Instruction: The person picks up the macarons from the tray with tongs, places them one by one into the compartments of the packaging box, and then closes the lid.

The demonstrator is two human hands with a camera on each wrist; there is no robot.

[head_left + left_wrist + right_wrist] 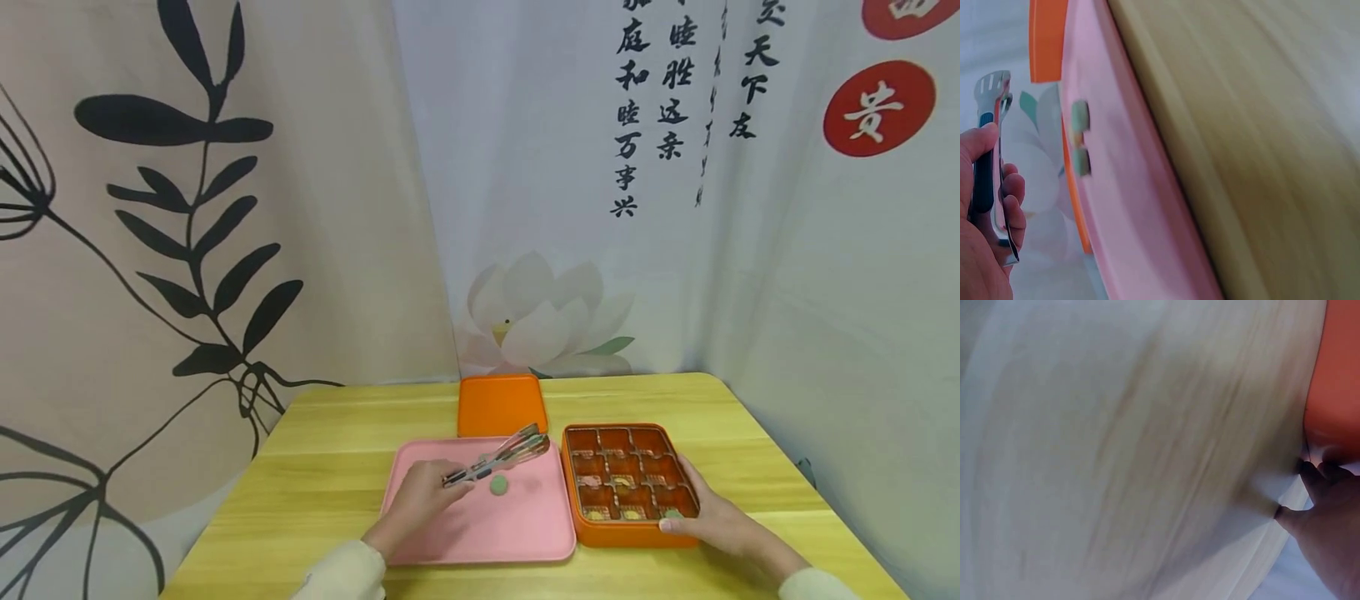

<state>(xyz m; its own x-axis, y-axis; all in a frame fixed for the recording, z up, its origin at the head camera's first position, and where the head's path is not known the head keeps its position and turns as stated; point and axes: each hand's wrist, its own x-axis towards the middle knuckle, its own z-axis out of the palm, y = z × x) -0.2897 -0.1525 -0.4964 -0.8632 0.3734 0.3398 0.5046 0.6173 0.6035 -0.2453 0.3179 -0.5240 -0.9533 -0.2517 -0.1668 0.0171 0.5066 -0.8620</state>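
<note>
Gripping metal tongs (pixel 498 457) over the pink tray's (pixel 480 533) green piece (pixel 499 484), left hand (pixel 420 500) works; right hand (pixel 712 517) steadies the orange box (pixel 628 533), fingers flat along its near-right rim.

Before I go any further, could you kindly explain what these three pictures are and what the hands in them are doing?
There is no machine here: a person works with two bare hands and wears three cameras. The wide picture comes from the head camera, looking down at a yellow wooden table. The other two come from cameras on the wrists, so they look tilted and blurred.

On the table lie a pink tray, an orange box divided into compartments, some holding small pieces, and an orange lid behind the tray. One small green round piece lies on the tray.

The left hand grips metal tongs, which the left wrist view shows close up. The right hand rests against the box's near right corner.
</note>
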